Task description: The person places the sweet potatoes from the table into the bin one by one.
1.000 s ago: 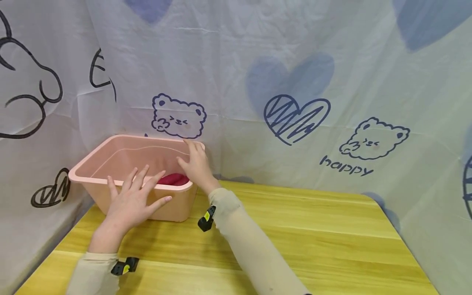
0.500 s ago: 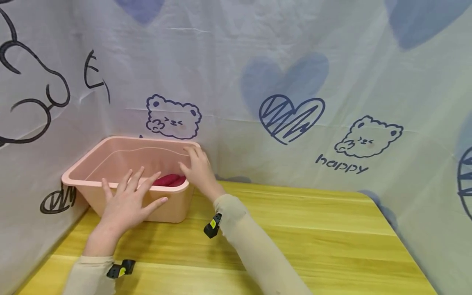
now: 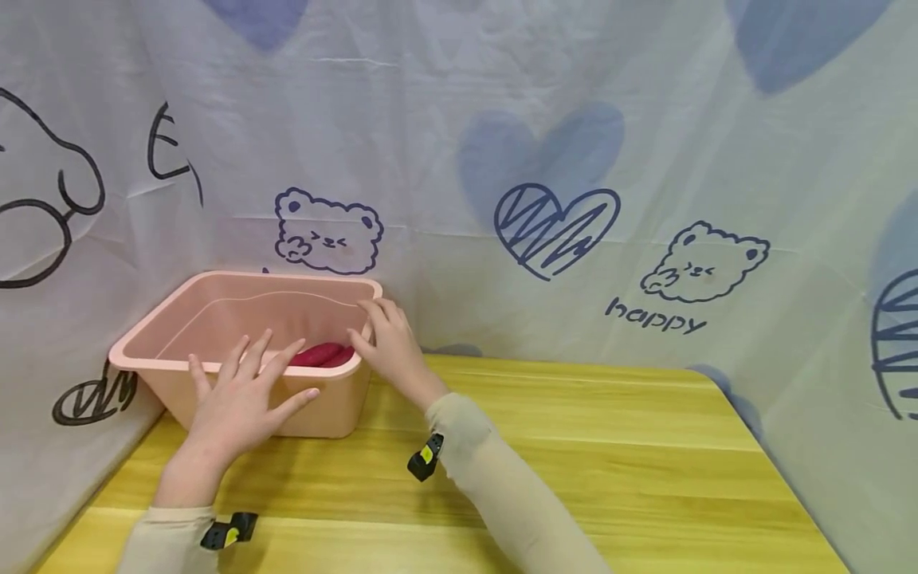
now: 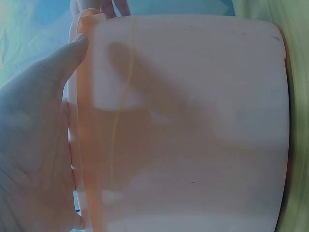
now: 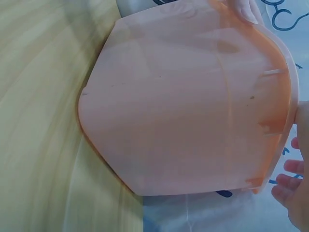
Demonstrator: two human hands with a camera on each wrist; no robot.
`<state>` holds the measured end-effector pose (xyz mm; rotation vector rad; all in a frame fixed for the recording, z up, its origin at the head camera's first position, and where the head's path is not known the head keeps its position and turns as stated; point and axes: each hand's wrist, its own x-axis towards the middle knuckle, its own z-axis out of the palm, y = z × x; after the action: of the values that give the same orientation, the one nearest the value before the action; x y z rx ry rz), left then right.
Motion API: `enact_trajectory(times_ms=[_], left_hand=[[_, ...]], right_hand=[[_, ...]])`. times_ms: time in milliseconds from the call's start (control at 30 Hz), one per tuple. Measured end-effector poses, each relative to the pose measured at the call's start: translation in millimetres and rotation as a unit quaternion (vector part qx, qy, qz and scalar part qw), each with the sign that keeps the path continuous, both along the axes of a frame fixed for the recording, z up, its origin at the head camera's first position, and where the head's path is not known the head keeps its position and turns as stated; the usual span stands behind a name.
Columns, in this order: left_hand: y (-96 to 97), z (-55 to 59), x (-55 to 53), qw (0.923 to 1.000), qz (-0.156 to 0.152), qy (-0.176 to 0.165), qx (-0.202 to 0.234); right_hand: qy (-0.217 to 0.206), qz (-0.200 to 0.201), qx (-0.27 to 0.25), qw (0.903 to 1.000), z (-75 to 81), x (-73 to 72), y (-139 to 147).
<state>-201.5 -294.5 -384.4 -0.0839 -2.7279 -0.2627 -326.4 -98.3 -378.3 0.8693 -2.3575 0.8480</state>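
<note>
A pink plastic basin (image 3: 343, 402) stands on the wooden table at the far left, close to the cloth backdrop. Inside it, near the right end, lies something dark red and soft-looking (image 3: 320, 355), partly hidden by the near wall. My left hand (image 3: 233, 414) rests at the basin's near rim with fingers spread; in the left wrist view its thumb (image 4: 72, 53) lies against the rim. My right hand (image 3: 393, 351) is at the right end, thumb touching the rim and the other fingers loosely bent beyond it, nothing held between them.
The yellow wooden table (image 3: 610, 462) extends to the right of the basin. A pale cloth (image 3: 437, 303) with drawn bears and hearts hangs behind and at both sides. Each sleeve carries a small black wrist camera (image 3: 425, 456).
The whole head view has shifted slightly left. My right hand has slid a little along the basin's right rim toward the near side, and more of the dark red thing shows. My left hand keeps its place.
</note>
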Motion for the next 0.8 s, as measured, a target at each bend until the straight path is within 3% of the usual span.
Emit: enact_trajectory(times_ms=[233, 567, 800], left_hand=[[-0.2, -0.2, 0.7, 1.0000, -0.001, 0.003, 0.003], [0.2, 0.3, 0.6, 1.0000, -0.004, 0.001, 0.009], [-0.5, -0.6, 0.1, 0.9999, -0.009, -0.001, 0.012]], right_hand=[[0.017, -0.004, 0.007, 0.9998, -4.5, 6.0, 12.8], [-0.010, -0.026, 0.057, 0.9980, -8.1, 13.7, 43.3], [-0.004, -0.041, 0.069, 0.9968, -12.2, 19.0, 74.7]])
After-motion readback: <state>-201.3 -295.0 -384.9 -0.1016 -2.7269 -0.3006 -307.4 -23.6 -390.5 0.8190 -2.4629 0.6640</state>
